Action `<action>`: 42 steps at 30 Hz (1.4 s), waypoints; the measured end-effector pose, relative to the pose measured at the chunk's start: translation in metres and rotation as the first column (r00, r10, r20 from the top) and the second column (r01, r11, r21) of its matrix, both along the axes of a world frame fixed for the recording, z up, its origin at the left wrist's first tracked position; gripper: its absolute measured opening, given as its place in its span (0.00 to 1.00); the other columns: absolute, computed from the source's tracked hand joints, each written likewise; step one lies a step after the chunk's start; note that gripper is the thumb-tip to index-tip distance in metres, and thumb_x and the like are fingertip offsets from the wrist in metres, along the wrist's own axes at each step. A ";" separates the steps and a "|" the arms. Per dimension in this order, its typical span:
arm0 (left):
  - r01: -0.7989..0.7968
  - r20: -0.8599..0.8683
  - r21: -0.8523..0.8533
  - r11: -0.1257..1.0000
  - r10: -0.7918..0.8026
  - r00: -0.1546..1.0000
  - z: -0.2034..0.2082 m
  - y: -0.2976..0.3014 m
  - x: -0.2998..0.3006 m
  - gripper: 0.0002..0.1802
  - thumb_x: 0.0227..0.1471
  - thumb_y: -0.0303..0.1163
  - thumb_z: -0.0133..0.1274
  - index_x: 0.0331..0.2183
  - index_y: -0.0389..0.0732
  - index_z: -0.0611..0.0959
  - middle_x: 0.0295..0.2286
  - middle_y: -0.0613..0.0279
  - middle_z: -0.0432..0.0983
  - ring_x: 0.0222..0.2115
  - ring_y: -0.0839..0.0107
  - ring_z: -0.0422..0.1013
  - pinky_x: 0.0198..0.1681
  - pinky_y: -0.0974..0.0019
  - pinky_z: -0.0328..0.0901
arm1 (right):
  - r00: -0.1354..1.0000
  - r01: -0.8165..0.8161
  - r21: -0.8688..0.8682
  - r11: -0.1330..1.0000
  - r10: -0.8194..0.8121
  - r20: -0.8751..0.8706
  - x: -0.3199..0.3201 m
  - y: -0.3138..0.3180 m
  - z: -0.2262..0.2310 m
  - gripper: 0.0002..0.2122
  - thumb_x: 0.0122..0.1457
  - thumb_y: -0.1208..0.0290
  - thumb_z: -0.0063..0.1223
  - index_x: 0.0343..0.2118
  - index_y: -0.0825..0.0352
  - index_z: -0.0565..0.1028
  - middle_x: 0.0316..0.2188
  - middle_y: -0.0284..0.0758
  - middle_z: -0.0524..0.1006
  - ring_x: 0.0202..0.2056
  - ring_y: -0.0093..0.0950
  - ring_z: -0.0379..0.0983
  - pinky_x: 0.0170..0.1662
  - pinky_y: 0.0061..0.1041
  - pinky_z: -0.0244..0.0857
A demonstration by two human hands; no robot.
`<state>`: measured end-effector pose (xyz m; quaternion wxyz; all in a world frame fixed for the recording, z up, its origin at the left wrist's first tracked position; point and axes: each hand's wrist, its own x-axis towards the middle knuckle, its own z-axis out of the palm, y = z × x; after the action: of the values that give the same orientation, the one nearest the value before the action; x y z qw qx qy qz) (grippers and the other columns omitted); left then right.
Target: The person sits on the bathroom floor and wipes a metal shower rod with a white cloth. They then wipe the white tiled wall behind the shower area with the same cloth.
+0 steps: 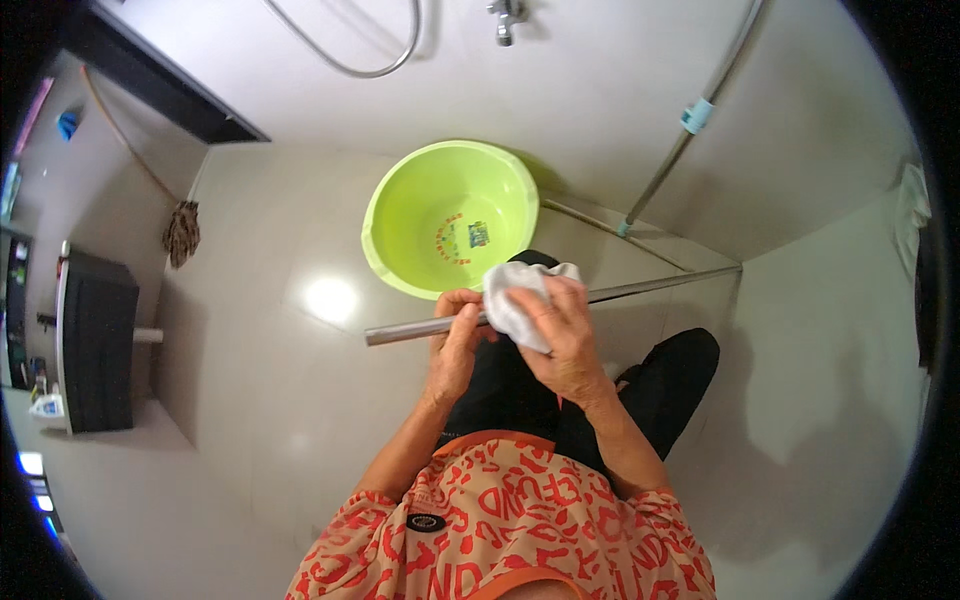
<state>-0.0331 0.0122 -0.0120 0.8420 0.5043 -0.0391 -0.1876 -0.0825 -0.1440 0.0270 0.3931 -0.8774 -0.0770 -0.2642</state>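
A long metal pole lies across in front of me, from its free end left of my hands to the wall corner at the right. My left hand is closed round the pole near that free end. Just to the right, my right hand presses a white cloth around the pole. The cloth bunches over the metal and hides part of it, along with some fingertips. Beyond my hands, on the floor, sits a light green plastic basin with a printed pattern and a sticker on its bottom.
A mop leans at the left, beside a dark washbasin cabinet. Against the far wall stands another metal pole with a pale blue joint. A tap and a shower hose are on that wall. A cloth hangs at the right.
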 end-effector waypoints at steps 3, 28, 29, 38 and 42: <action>-0.027 0.047 -0.037 0.999 0.028 0.998 0.004 0.015 0.000 0.13 0.56 0.31 0.46 0.42 0.38 0.67 0.35 0.61 0.67 0.34 0.76 0.66 0.34 0.71 0.64 | 1.000 -0.002 -0.052 0.999 0.001 -0.007 0.008 0.024 -0.019 0.26 0.38 0.80 0.61 0.46 0.61 0.72 0.45 0.41 0.66 0.48 0.41 0.62 0.50 0.39 0.60; -0.319 0.268 -0.143 0.937 0.347 0.899 0.027 0.065 -0.008 0.22 0.56 0.31 0.47 0.50 0.30 0.69 0.43 0.54 0.70 0.40 0.72 0.68 0.42 0.70 0.65 | 0.987 0.024 -0.262 0.965 0.019 0.161 0.027 0.084 0.012 0.22 0.42 0.73 0.61 0.46 0.62 0.74 0.36 0.33 0.70 0.40 0.33 0.65 0.41 0.32 0.63; -0.295 0.302 -0.148 0.944 0.327 0.896 0.025 0.067 -0.008 0.23 0.55 0.31 0.48 0.51 0.30 0.69 0.42 0.55 0.70 0.38 0.73 0.68 0.40 0.71 0.65 | 0.989 0.028 -0.273 0.962 0.012 0.145 0.026 0.077 0.008 0.23 0.42 0.73 0.61 0.46 0.61 0.74 0.36 0.33 0.70 0.40 0.33 0.65 0.42 0.32 0.63; -0.382 0.328 0.051 0.923 0.346 0.879 0.033 0.066 -0.007 0.20 0.49 0.27 0.55 0.46 0.32 0.75 0.36 0.58 0.69 0.32 0.74 0.66 0.34 0.71 0.65 | 0.991 0.036 -0.238 0.971 -0.066 -0.116 0.004 0.010 -0.021 0.25 0.39 0.81 0.61 0.46 0.61 0.74 0.42 0.37 0.68 0.45 0.38 0.62 0.49 0.37 0.59; -0.417 0.355 0.119 0.901 0.354 0.865 0.033 0.065 -0.006 0.18 0.47 0.25 0.57 0.42 0.32 0.77 0.35 0.60 0.70 0.32 0.75 0.67 0.33 0.72 0.65 | 0.996 -0.017 -0.251 0.968 -0.007 -0.093 0.011 0.024 -0.006 0.25 0.38 0.81 0.60 0.45 0.63 0.74 0.40 0.37 0.69 0.45 0.38 0.62 0.47 0.38 0.61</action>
<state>-0.0386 0.0777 0.0211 0.7917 0.6045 -0.0567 0.0679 -0.0711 -0.1204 0.0214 0.2827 -0.9312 -0.0934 -0.2100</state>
